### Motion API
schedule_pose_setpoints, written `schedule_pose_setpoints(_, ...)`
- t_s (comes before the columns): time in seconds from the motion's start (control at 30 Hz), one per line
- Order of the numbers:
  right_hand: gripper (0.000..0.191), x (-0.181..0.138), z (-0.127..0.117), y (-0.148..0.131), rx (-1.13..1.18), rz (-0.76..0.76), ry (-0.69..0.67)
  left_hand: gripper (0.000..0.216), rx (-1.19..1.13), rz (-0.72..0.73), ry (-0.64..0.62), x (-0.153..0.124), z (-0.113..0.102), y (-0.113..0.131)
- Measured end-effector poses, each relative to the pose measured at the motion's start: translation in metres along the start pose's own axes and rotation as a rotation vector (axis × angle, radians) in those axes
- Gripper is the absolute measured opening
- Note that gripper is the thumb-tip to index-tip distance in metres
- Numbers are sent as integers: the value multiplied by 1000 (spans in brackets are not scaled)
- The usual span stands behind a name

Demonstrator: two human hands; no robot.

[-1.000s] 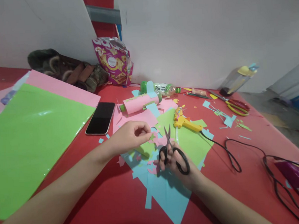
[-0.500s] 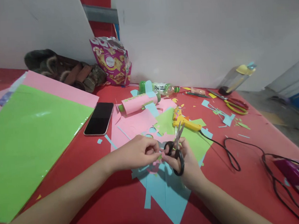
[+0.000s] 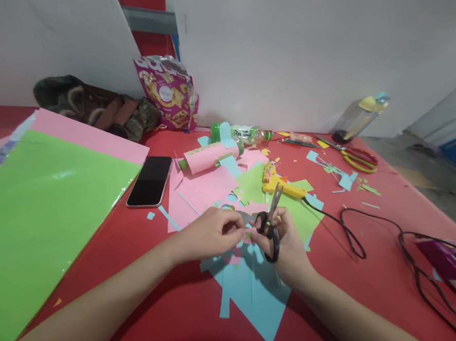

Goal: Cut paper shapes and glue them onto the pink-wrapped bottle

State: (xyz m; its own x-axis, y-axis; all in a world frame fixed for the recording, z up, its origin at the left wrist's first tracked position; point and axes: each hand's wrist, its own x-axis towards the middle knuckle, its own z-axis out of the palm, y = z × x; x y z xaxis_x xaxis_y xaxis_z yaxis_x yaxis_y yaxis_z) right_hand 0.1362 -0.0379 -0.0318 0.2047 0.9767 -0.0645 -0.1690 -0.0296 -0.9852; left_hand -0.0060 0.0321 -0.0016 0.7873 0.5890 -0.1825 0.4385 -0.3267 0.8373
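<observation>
Small black-handled scissors point(image 3: 272, 229) hang in my right hand point(image 3: 289, 246), blades pointing up and away. My left hand point(image 3: 220, 232) pinches a small pink piece of paper point(image 3: 250, 231), which spans the short gap to my right fingertips. Whether the right fingertips also grip the paper is hard to tell. Beneath both hands lie light blue paper sheets point(image 3: 254, 292) with cut strips and pink scraps. Just beyond them rests a yellow glue gun point(image 3: 287, 188) on green paper point(image 3: 308, 222).
A pink-wrapped tube point(image 3: 212, 157) and a green bottle point(image 3: 245, 133) lie behind. To the left are a phone point(image 3: 150, 181) and green sheets point(image 3: 56, 201). Yellow-handled scissors point(image 3: 359, 161) and a clear bottle point(image 3: 360, 118) sit right. A cord point(image 3: 369, 213) runs toward a purple power strip point(image 3: 454, 270).
My hands have drawn slightly apart, so more of the pink paper piece shows between them. The scissors have shifted a little with my right hand.
</observation>
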Motion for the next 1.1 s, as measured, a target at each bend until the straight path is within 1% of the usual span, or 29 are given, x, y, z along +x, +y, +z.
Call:
schedule_pose_setpoints(0.1, 37, -1, 0, -1, -10, -7, -5, 22, -21, 25, -43, 0, 1, 1)
schedule_pose_setpoints(0.23, 39, -2, 1, 0, -20, -37, -4, 26, -9, 61, -31, 1, 3, 1)
schedule_pose_setpoints(0.37, 39, -3, 2, 1, -20, -54, -6, 29, -11, 60, -51, 2, 3, 0)
schedule_pose_setpoints(0.5, 37, -3, 1, 0, 0, -55, -15, 27, 2, 65, -10, 2, 3, 0)
schedule_pose_setpoints(0.57, 35, -3, 0, 0, 17, -34, -31, 26, -27, 54, 33, 2, 1, -1)
schedule_pose_setpoints(0.63, 34, -4, -1, 1, 37, -17, -76, 25, -73, 42, 114, 2, -1, -2)
schedule_pose_setpoints(0.7, 32, -4, -1, 2, 76, 3, -146, 24, -125, 40, 220, 2, -5, -3)
schedule_pose_setpoints(0.77, 32, -5, -1, 3, 130, 34, -228, 23, -178, 42, 315, 2, -9, -2)
schedule_pose_setpoints(0.83, 32, -6, 0, 3, 169, 73, -322, 23, -222, 47, 374, 1, -13, -1)
schedule_pose_setpoints(0.93, 33, -7, 0, 2, 210, 112, -442, 22, -250, 60, 412, 0, -17, 0)
schedule_pose_setpoints(1.1, 37, -8, -1, 2, 229, 159, -490, 22, -245, 72, 430, -1, -17, 2)
